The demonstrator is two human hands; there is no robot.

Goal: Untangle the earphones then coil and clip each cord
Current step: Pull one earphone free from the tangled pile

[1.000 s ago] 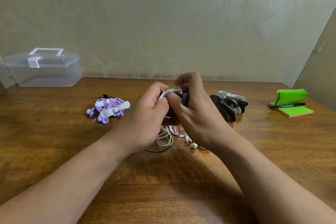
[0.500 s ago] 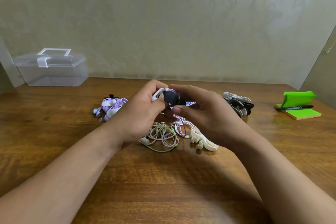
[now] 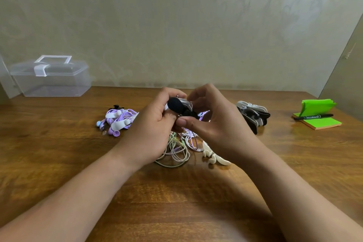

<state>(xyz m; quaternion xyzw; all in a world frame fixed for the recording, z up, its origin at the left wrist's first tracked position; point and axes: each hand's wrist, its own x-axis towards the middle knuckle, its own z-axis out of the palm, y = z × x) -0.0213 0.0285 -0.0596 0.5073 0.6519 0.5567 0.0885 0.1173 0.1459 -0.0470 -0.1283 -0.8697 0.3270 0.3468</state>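
Mid-frame, both hands are busy with one bundle held above the counter (image 3: 196,212). The left hand (image 3: 155,125) curls its fingers round a coiled cord (image 3: 203,114), and the right hand (image 3: 218,124) pinches the narrow end of a black clip (image 3: 178,106) that lies across that coil. I judge this to be the clipping step for this cord; whether the clip is fully closed cannot be told.

What looks done: left of centre, the purple earphones (image 3: 119,119) lie in a bundle held by white clips, apart from the rest. What looks left: below the hands a loose tangle of cords (image 3: 175,153), pale green, pink and white, is spread on the counter with its loops crossing one another, so more untangling, coiling and clipping seems due. Just to its right lies a white clip (image 3: 215,156), not in use. Right of the hands sits a pile of spare clips (image 3: 253,114), black and white.

In the upper left stands a clear plastic box (image 3: 51,82) with its lid shut and a white latch; nothing shows through its walls. At the far right, a black marker (image 3: 314,117) rests on green sticky notes (image 3: 318,124).
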